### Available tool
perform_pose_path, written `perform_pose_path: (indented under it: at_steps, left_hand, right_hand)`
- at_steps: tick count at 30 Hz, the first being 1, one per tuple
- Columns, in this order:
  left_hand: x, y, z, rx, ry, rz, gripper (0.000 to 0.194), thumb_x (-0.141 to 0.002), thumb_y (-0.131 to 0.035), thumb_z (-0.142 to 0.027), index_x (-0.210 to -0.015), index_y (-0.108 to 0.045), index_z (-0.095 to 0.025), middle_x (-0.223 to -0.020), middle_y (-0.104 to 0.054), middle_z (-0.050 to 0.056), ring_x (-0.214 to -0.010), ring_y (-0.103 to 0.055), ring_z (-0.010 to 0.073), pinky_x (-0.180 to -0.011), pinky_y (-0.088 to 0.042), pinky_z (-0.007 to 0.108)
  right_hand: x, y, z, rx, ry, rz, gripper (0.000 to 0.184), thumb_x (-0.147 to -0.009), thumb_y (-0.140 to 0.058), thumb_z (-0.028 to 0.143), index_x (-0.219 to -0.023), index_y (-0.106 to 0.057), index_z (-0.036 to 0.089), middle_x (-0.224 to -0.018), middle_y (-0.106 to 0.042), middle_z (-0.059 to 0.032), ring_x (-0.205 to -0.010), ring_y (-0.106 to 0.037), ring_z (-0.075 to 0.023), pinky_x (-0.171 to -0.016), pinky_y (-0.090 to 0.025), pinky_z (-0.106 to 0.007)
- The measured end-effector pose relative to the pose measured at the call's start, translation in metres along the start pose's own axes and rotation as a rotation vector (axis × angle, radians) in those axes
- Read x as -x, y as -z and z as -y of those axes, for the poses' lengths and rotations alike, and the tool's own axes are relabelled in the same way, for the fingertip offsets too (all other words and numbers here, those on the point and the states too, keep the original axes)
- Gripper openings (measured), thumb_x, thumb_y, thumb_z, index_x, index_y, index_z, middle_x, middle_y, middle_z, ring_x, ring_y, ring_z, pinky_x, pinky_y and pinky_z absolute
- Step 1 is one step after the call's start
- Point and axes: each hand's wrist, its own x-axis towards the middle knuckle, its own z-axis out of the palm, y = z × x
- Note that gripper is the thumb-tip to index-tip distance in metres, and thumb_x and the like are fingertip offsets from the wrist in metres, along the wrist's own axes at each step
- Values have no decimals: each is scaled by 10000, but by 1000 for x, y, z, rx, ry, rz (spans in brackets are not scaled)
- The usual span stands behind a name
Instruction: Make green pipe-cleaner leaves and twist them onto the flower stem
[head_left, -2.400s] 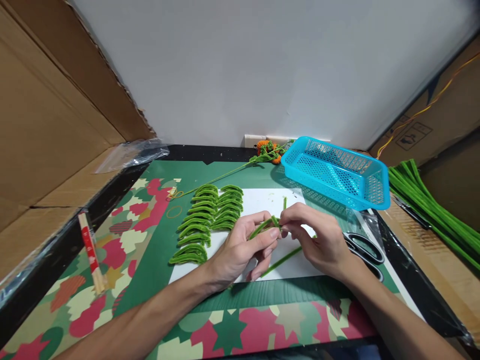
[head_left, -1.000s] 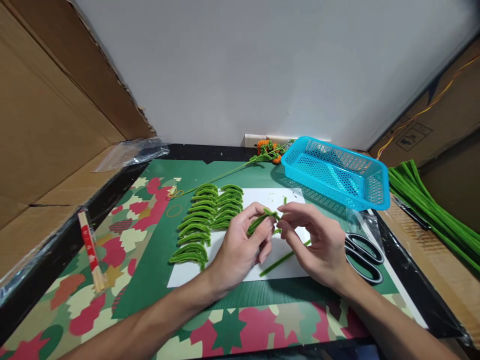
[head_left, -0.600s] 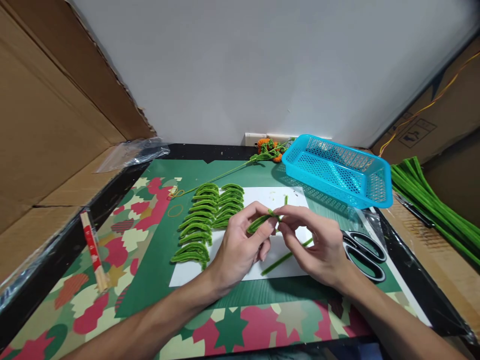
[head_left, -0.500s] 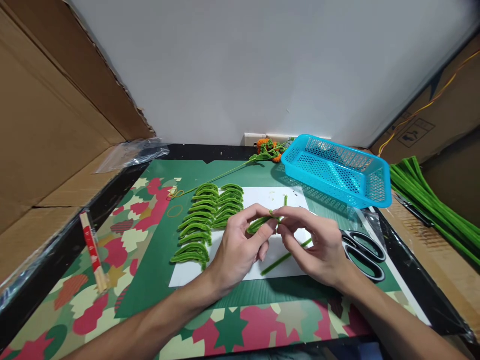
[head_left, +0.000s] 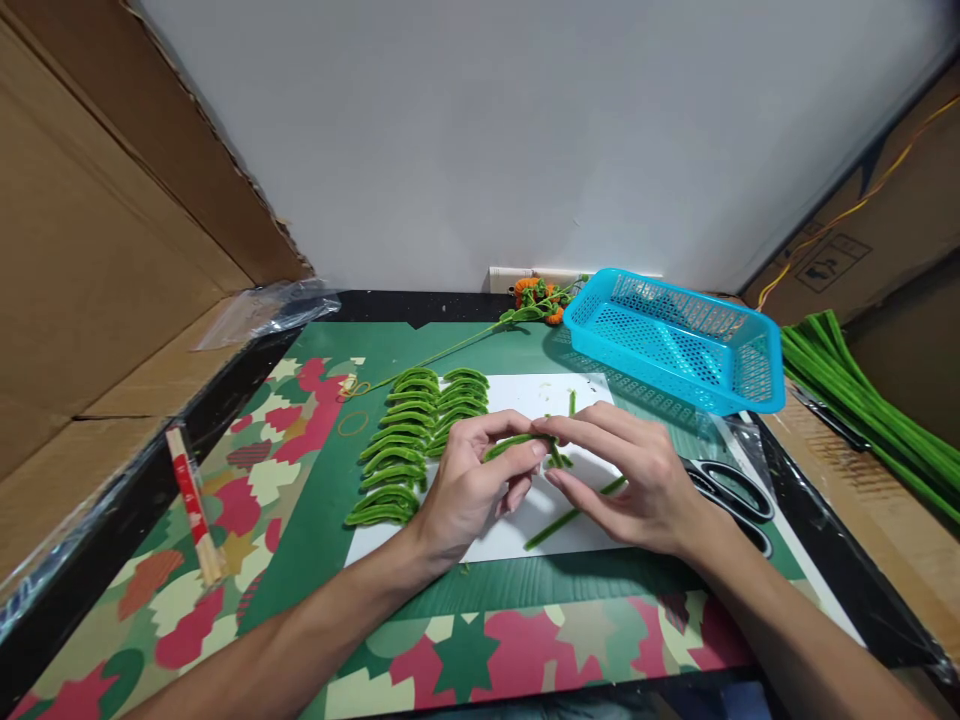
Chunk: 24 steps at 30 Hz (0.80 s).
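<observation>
My left hand (head_left: pixel 469 485) and my right hand (head_left: pixel 637 475) meet above a white sheet (head_left: pixel 525 395), both pinching one bent green pipe cleaner (head_left: pixel 510 444). The left thumb and fingers grip its folded body; the right fingertips pinch its right end. A straight green pipe cleaner (head_left: pixel 574 513) lies on the sheet under my right hand. Two rows of finished green curved pieces (head_left: pixel 416 430) lie to the left on the sheet and the green mat.
A blue plastic basket (head_left: pixel 675 340) stands at the back right, black scissors (head_left: pixel 739 495) beside my right hand. A bundle of green pipe cleaners (head_left: pixel 862 400) lies far right. An orange and green flower stem (head_left: pixel 536 300) rests at the back, wrapped chopsticks (head_left: pixel 191 500) on the left.
Both hands have sunk a little toward the sheet while they keep working the bent pipe cleaner; the right fingers have closed back onto its end.
</observation>
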Motion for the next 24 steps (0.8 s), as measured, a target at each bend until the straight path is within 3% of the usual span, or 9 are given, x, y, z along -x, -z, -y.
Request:
perform_pose_path:
  at_steps: [5,14,19,24]
  left_hand:
    - [-1,-2,-5,144,120,4,157,-795,-806,-256,-765,-703,-142,-537,-520,-52,-391,-432,38,-381,-273,143]
    - [0,-6,-11,238,315,118,166,-740,-798,-194,-682,-656,-130,-521,-511,-54,-367,-376,15,-363,-261,121]
    - [1,-4,-14,268,385,159,127,-754,-783,-201,-737,-671,-143,-519,-577,-29,-344,-350,11,-359,-252,114]
    - [2,-1,-20,295,405,215,143,-751,-806,-200,-741,-676,-141,-557,-610,-12,-350,-365,7,-358,-272,107]
  right_hand:
    - [-2,4,-5,244,163,-10,267,-998,-641,223,-1248,-668,132,-1103,-729,-149,-928,-648,-260,-775,-545,-385]
    - [1,-1,-5,408,296,32,128,-1017,-538,118,-1076,-650,132,-894,-738,-78,-745,-621,-189,-639,-459,-309]
    - [4,-3,-7,335,306,21,140,-1030,-498,87,-1026,-629,135,-771,-669,-54,-645,-544,-174,-591,-394,-308]
    - [6,-10,-3,-36,124,21,196,-1088,-430,162,-978,-593,166,-804,-626,-57,-662,-539,-166,-586,-369,-290]
